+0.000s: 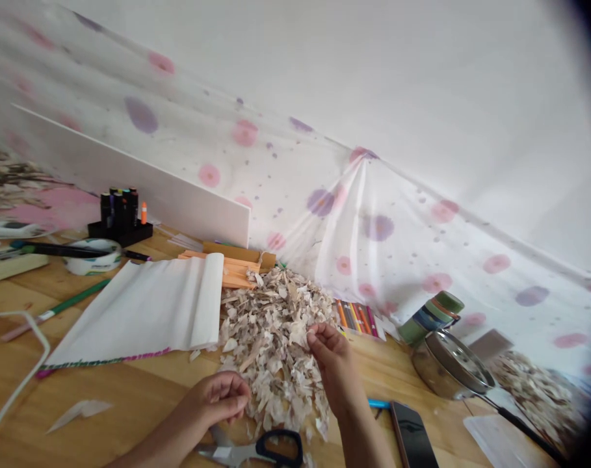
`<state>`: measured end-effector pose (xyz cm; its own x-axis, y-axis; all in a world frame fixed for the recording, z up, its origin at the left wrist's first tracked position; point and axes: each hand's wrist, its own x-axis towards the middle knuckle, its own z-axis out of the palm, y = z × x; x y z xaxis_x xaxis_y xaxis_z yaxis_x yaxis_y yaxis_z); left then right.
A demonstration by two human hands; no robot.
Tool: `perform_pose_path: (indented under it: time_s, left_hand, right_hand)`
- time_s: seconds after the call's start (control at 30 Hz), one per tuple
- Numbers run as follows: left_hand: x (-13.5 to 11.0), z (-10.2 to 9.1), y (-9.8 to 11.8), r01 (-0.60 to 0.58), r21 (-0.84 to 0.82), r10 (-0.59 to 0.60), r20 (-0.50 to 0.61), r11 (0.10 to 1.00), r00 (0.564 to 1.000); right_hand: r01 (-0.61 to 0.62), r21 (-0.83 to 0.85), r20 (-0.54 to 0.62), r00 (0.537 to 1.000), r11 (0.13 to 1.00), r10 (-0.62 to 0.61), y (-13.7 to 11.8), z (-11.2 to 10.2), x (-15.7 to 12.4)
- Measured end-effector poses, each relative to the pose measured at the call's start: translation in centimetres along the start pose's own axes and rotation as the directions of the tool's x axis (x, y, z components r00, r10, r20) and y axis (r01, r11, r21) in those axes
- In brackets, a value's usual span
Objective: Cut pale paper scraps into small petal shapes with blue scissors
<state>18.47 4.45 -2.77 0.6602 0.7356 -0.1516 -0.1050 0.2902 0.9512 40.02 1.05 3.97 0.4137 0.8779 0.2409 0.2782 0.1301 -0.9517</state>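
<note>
A large heap of dry, pale papery flakes (275, 370) lies in the middle of the wooden table. My right hand (331, 367) is over the heap's right side, thumb and forefinger pinched at the edge of a pale flake (300, 335). At the heap's lower left, my left hand (223, 398) is closed with its fingers curled; anything between them is too small to make out. Scissors (246, 453) with dark handles lie just below it, partly covered by flakes. A single pale scrap (83, 411) rests apart on the left.
A partly rolled white sheet (144, 305) lies left of the heap, near a tape roll (93, 257) and a marker stand (122, 224). To the right are colored pencils (356, 318), a phone (412, 435), a lidded saucepan (451, 364) and a green cylinder (429, 318). Flowered plastic sheeting (285, 169) hangs behind.
</note>
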Motion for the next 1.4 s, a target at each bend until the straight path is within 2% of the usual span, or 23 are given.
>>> perform_pose_path:
  time_s: [0.07, 0.13, 0.2, 0.33, 0.43, 0.5, 0.57, 0.63, 0.73, 0.9, 1.03, 1.13, 1.2, 1.3, 1.4]
  left_hand:
    - [-0.1, 0.1, 0.0, -0.002, 0.016, 0.002, -0.005, 1.0, 1.0]
    - [-0.5, 0.4, 0.1, -0.017, 0.044, 0.018, -0.012, 0.999, 1.0]
    - [-1.1, 1.0, 0.3, -0.026, 0.083, 0.027, -0.005, 0.996, 1.0]
    - [-1.9, 2.0, 0.4, 0.014, 0.115, -0.021, 0.059, 0.993, 0.998]
    - [-1.8, 2.2, 0.2, -0.007, 0.148, -0.003, 0.066, 0.989, 0.998]
    - [-1.7, 2.1, 0.0, -0.004, 0.16, -0.006, 0.061, 0.987, 0.998]
    - [-1.7, 2.0, -0.1, 0.004, 0.173, -0.014, 0.06, 0.985, 0.998]
    - [-1.8, 2.0, -0.1, -0.003, 0.179, -0.011, 0.075, 0.984, 0.997]
    - [-2.1, 2.2, 0.0, -0.014, 0.173, -0.005, 0.104, 0.985, 0.995]
    - [-2.6, 2.4, 0.3, 0.014, 0.219, -0.04, 0.112, 0.976, 0.993]
    - [-2.8, 2.3, 0.0, 0.006, 0.221, -0.033, 0.117, 0.975, 0.993]
    - [-2.7, 2.2, 0.0, 0.012, 0.234, -0.038, 0.107, 0.972, 0.993]
    - [-2.7, 2.3, 0.3, 0.024, 0.249, -0.051, 0.103, 0.968, 0.993]
    - [-2.7, 2.5, 0.9, 0.053, 0.26, -0.079, 0.089, 0.964, 0.993]
    - [-2.8, 2.6, 1.3, 0.048, 0.262, -0.071, 0.078, 0.964, 0.994]
  right_hand:
    - [0.076, -0.155, -0.062, 0.994, 0.985, -0.087, -0.2, -0.7, 0.4]
    - [0.14, -0.335, -0.102, 0.978, 0.932, -0.183, -0.4, -1.0, 1.1]
    - [0.194, -0.49, -0.069, 0.963, 0.85, -0.259, -0.4, -0.5, 1.8]
    - [0.358, -0.632, 0.201, 0.932, 0.687, -0.301, 0.0, 3.8, 1.8]
    - [0.503, -0.634, 0.43, 0.861, 0.587, -0.273, 0.5, 7.4, 1.1]
    - [0.566, -0.627, 0.531, 0.813, 0.536, -0.238, 0.9, 8.6, 0.9]
    - [0.592, -0.632, 0.579, 0.79, 0.501, -0.203, 1.4, 8.7, 1.0]
    - [0.584, -0.654, 0.582, 0.794, 0.481, -0.174, 1.8, 7.7, 1.5]
    - [0.532, -0.701, 0.54, 0.831, 0.476, -0.133, 2.3, 5.5, 2.3]
    - [0.4, -0.733, 0.43, 0.899, 0.549, -0.081, 2.6, 2.3, 3.7]
    - [0.279, -0.765, 0.289, 0.954, 0.581, -0.077, 2.5, 0.8, 4.5]
    - [0.236, -0.791, 0.208, 0.971, 0.565, -0.114, 2.2, 0.5, 4.5]
    - [0.249, -0.799, 0.199, 0.968, 0.547, -0.15, 1.7, 0.9, 4.2]
    - [0.314, -0.796, 0.261, 0.949, 0.517, -0.174, 0.9, 1.9, 3.4]
    - [0.378, -0.79, 0.358, 0.924, 0.482, -0.136, 0.4, 2.7, 2.4]
